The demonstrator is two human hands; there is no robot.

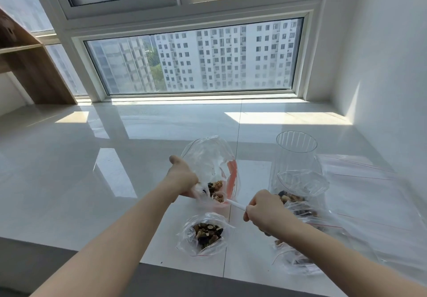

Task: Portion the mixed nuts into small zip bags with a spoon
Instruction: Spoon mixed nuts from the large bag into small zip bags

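My left hand (182, 176) grips the side of a clear zip bag (209, 158) and holds its mouth open; a few mixed nuts lie inside. My right hand (265, 211) pinches the handle of a white plastic spoon (231, 203), whose bowl sits in the bag's mouth loaded with nuts. A second small zip bag (205, 233) with a portion of nuts lies open in front of it. To the right stands a clear plastic jar (297, 151) with a bag of nuts (298, 195) at its base. Another bag with nuts (298, 258) lies partly hidden under my right forearm.
All of this lies on a glossy white tiled sill (115, 158) under a large window (196, 59). Spare flat zip bags (360, 181) are spread at the right beside a white wall. A wooden shelf (25, 66) stands far left. A grey edge (69, 262) runs along the front.
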